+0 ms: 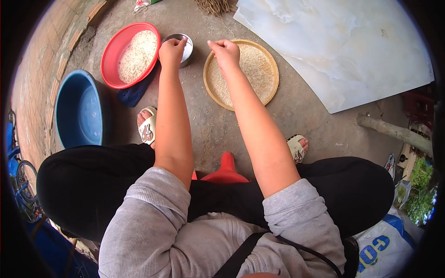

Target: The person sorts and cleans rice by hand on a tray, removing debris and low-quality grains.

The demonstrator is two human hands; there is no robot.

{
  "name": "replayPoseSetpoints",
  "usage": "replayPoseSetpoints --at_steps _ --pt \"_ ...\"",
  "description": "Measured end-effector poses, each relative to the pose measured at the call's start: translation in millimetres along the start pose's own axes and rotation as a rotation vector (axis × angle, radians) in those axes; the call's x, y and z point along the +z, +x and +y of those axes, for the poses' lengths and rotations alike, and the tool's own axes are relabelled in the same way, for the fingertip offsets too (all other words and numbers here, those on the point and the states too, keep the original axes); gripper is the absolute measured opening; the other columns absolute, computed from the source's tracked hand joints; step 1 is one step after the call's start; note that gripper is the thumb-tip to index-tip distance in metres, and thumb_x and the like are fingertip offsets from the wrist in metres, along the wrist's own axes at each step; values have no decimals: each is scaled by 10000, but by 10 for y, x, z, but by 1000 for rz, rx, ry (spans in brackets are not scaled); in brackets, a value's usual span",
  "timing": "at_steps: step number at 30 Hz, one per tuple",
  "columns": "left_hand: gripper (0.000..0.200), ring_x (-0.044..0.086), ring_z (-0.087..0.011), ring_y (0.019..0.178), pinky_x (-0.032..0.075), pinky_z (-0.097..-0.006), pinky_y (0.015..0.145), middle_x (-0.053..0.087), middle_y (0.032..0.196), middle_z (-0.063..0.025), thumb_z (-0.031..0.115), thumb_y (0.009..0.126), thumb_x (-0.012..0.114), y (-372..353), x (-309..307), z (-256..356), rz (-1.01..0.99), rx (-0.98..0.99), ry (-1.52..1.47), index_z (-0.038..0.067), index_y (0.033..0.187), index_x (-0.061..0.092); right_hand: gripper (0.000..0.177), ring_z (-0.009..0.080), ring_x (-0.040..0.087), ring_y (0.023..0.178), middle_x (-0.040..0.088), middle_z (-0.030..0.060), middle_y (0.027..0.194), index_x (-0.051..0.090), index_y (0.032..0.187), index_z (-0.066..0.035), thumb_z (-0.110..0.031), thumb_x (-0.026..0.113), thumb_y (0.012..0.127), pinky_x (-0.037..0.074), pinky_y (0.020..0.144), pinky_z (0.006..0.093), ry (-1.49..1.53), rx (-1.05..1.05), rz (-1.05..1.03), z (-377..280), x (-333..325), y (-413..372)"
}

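Left hand [172, 49] closed over a metal bowl [187, 50], right hand [225, 51] pinched shut above the rice tray [275, 76]; small, light pinches seem best.

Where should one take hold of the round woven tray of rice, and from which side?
Grip the raised rim of the woven tray at two opposite points, coming in from its left and right sides. It is flat and shallow, and the rice lies loose, so it should probably stay level.
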State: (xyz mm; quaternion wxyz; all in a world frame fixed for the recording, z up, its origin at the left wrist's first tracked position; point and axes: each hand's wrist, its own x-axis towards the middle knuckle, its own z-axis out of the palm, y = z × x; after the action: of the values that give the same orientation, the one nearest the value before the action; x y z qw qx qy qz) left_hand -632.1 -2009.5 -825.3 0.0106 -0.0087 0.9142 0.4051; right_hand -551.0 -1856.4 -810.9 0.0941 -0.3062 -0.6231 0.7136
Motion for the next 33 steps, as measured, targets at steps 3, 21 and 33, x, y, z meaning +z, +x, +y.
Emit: replayPoseSetpoints --at_steps 3,21,33 --pt "307 652 -213 646 489 -341 639 678 694 -120 346 777 699 15 -301 -16 25 -82 -46 40 780 716 161 95 565 619 640 40 714 658 805 -1 -150 718 796 452 567 234 -40 -119 -130 -155 315 -1" --pt "225 615 -155 615 475 -295 617 670 680 -70 284 743 734 -51 65 54 25 71 -157 97 867 740 170 199 674 749 702 107 817 711 908 -51 -166 640 804 509 694 299 -496 -95 379 556 -977 -43" --pt "165 643 -172 755 496 -310 695 667 798 -85 161 720 723 -998 954 555 -671 372 -8 53 844 712 137 219 680 719 698 103 784 706 866 -59 -149 669 769 523 689 314 -586 -97 477 814 -1574 -243"
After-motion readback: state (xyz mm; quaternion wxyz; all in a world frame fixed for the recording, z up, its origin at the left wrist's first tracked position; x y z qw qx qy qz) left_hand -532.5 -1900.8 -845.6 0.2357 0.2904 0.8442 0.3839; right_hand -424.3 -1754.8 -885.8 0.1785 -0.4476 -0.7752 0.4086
